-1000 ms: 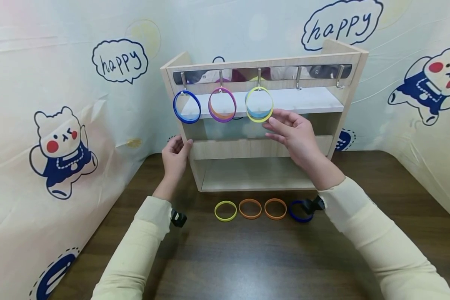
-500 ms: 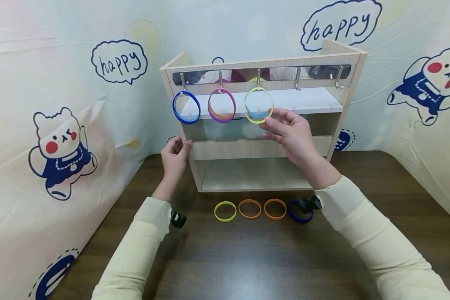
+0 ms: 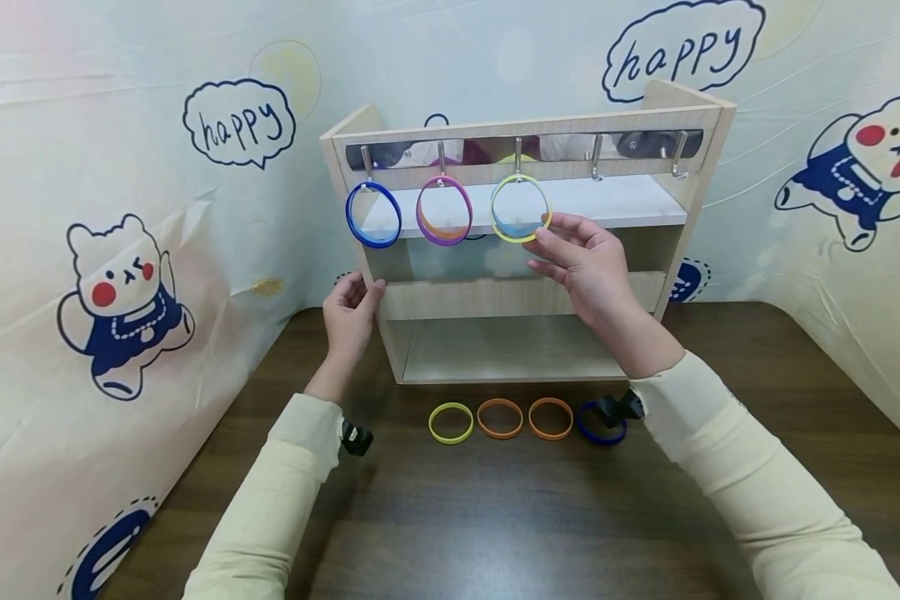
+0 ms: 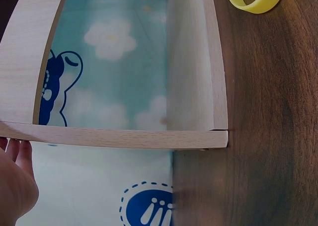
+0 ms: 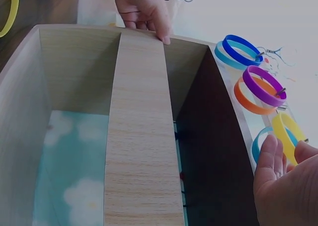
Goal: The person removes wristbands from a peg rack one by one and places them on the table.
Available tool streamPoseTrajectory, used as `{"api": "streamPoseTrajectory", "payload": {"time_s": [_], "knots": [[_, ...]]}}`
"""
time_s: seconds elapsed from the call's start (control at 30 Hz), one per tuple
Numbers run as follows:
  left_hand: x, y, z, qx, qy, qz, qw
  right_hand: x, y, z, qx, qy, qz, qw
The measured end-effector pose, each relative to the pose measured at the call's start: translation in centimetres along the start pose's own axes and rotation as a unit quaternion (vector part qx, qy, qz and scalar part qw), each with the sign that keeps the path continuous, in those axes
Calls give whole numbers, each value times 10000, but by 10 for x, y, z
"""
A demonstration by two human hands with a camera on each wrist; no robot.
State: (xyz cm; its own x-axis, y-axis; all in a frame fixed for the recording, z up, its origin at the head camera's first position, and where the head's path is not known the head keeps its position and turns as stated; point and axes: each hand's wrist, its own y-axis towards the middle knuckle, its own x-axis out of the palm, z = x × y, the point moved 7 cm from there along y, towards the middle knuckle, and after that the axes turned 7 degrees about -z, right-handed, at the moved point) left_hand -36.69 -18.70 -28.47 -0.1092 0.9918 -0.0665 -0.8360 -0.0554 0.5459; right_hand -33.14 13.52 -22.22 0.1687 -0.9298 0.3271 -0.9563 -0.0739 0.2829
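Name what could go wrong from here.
The right hand holds the hanging yellow ring, with a light blue ring behind it; a tug might slip both off their hook.

If the left hand lets go of the shelf unit, it might shift.

In the head view the right wrist camera partly hides the table's dark blue ring; lowering it might nudge the ring.

Pale backdrop (image 3: 457,58) printed with cartoon bears (image 3: 127,321) and "happy" bubbles (image 3: 240,123); dark wood-grain tabletop (image 3: 487,517) below.
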Motion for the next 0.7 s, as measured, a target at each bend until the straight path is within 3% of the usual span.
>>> {"api": "streamPoseTrajectory", "payload": {"time_s": [0.33, 0.57, 0.7], "knots": [[0, 1, -1, 48, -20, 23, 10000, 3, 0, -7, -177, 377, -42, 9991], [-5, 9, -27, 82, -45, 148, 9998, 5, -2, -15, -338, 472, -82, 9983], [-5, 9, -29, 118, 5, 184, 9998, 5, -6, -20, -374, 567, -79, 9977]]}}
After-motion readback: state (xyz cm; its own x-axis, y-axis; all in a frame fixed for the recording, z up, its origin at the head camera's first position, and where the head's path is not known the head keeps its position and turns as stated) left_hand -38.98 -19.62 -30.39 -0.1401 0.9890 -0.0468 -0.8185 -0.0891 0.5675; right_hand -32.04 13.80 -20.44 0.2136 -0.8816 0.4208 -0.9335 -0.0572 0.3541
